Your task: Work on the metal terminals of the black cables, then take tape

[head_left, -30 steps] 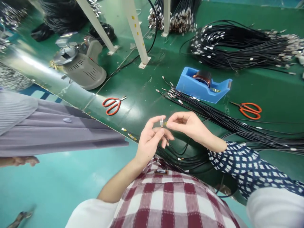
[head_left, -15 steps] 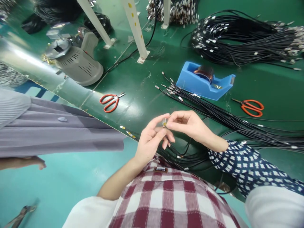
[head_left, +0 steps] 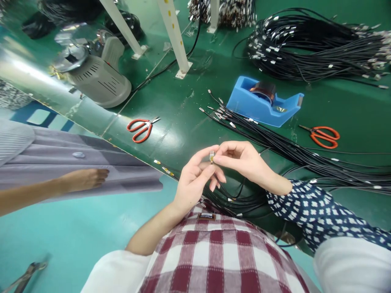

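Near the table's front edge, my left hand pinches a small metal connector with a yellow band at its base. The thumb and fingertips of my right hand close on the same connector from the right side. Black cables run below both hands, close to the checked apron. A blue tape dispenser with a dark amber roll stands beyond my right hand. Beside it a bundle of black cables stretches to the right, its metal ends pointing left.
Red-handled scissors lie at the right, red-handled snips at the left. A grey machine stands at the back left, near white posts. Coiled cables lie at the back right. Another person's hand is at the left.
The other person's hand at the left has moved up and right, over the grey garment. My hands keep almost the same place on the connector, which is turned slightly.
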Demonstrator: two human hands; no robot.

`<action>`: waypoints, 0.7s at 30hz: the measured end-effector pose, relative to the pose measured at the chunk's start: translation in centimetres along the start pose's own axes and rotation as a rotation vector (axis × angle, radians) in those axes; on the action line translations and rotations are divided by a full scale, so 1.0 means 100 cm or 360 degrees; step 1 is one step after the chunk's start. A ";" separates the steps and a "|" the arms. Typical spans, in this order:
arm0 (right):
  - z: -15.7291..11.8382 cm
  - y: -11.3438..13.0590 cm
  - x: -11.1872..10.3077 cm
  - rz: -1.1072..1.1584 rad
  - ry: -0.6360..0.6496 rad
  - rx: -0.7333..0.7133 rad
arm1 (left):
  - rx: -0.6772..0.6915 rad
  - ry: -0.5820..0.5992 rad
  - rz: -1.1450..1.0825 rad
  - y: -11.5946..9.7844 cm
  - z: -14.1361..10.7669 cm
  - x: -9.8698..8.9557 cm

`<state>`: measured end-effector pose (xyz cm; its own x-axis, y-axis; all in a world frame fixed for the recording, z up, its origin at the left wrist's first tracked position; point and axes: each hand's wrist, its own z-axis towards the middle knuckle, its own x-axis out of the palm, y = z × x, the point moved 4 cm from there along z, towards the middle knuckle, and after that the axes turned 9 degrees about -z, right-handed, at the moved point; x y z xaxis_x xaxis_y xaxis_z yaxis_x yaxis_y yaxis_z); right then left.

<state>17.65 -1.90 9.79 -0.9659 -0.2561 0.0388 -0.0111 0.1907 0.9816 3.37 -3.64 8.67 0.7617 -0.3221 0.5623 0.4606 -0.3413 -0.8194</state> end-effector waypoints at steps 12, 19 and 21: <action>-0.003 0.002 0.010 -0.0098 -0.0142 -0.0140 | 0.0082 -0.0338 0.0127 0.002 0.005 -0.003; -0.002 0.000 0.003 -0.0270 -0.0211 -0.0148 | -0.0053 -0.0277 0.0050 0.002 0.005 -0.006; -0.002 0.000 0.001 -0.0365 -0.0266 -0.0198 | -0.0113 -0.0313 0.0040 0.004 0.005 -0.008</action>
<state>17.65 -2.13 9.79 -0.9711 -0.1175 -0.2076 -0.2120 0.0259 0.9769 3.17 -3.04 7.80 0.8501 -0.1549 0.5034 0.4123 -0.3990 -0.8190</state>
